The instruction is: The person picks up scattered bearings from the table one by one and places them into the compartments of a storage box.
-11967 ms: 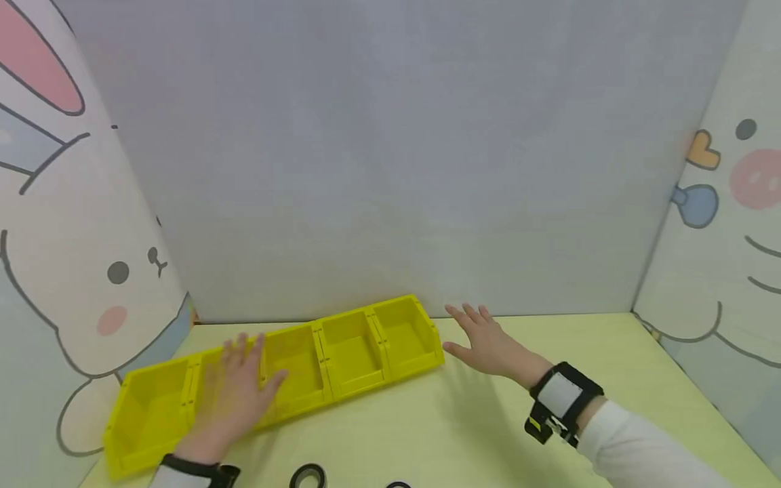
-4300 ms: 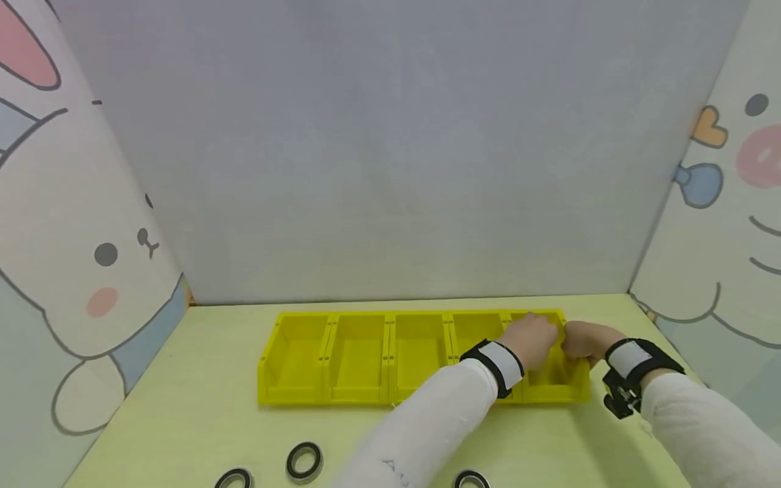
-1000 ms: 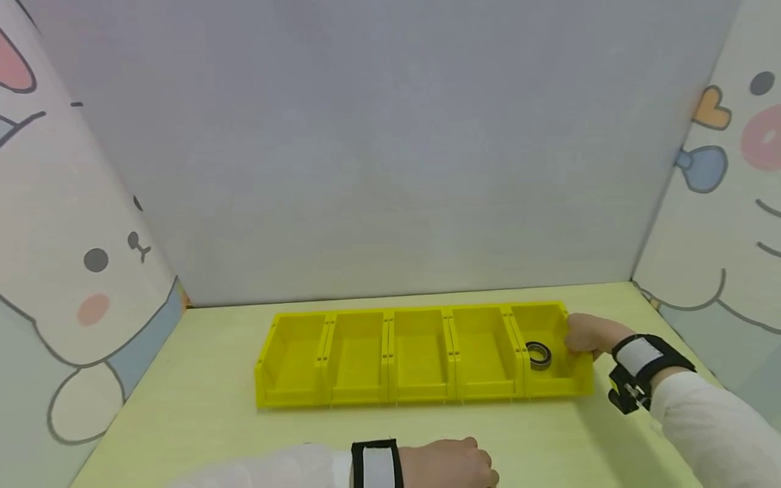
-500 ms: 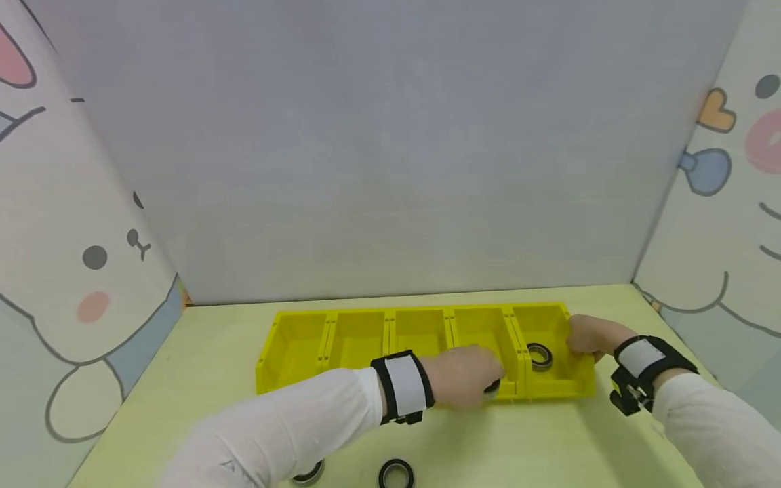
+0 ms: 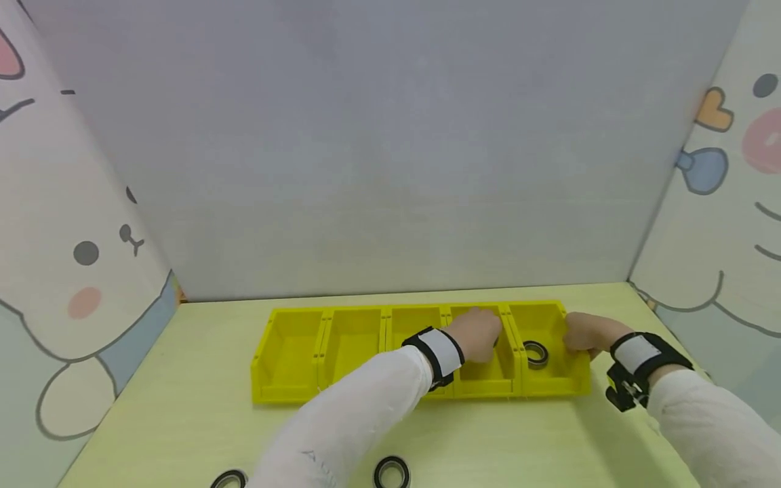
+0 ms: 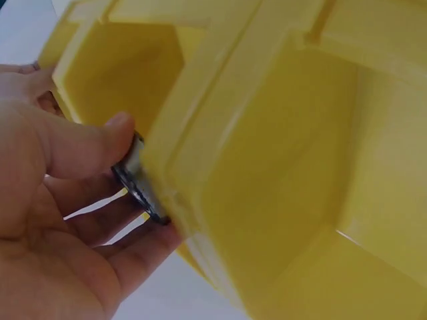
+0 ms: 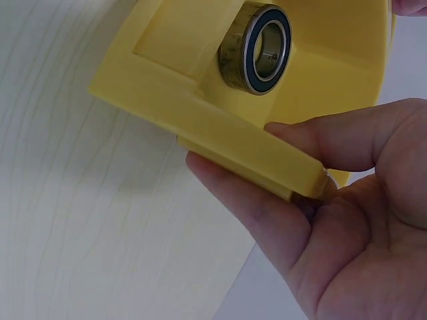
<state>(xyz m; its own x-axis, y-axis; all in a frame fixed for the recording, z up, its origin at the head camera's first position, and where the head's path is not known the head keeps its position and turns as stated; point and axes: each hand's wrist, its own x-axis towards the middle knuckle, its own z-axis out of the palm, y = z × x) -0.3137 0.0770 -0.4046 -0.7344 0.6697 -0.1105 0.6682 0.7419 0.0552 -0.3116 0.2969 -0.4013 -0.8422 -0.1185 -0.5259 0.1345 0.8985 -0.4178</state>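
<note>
My left hand (image 5: pixel 478 332) reaches into the bin just left of the rightmost one in a row of yellow bins (image 5: pixel 390 392). In the left wrist view its thumb and fingers pinch a ball bearing (image 6: pixel 139 179) beside a bin wall; from the head, that bearing is mostly hidden. At the row's right end, my right hand (image 5: pixel 582 333) grips the side wall of the last bin (image 7: pixel 247 150), thumb inside and a finger outside. A second ball bearing (image 7: pixel 257 50) rests in that bin, tilted against its left side.
Two more bearings lie on the pale wooden table nearer the front: a ring bearing (image 5: pixel 392 472) in the middle and another bearing (image 5: pixel 228 480) to its left, cut by the frame edge. A grey-white back panel (image 5: pixel 390 169) and cartoon-printed side panels (image 5: pixel 79 325) enclose the table.
My left hand has risen from the table front with a bearing, moving into the bin second from the right. The right hand has kept its grip. Earlier, the bin row stood slanted farther left.
</note>
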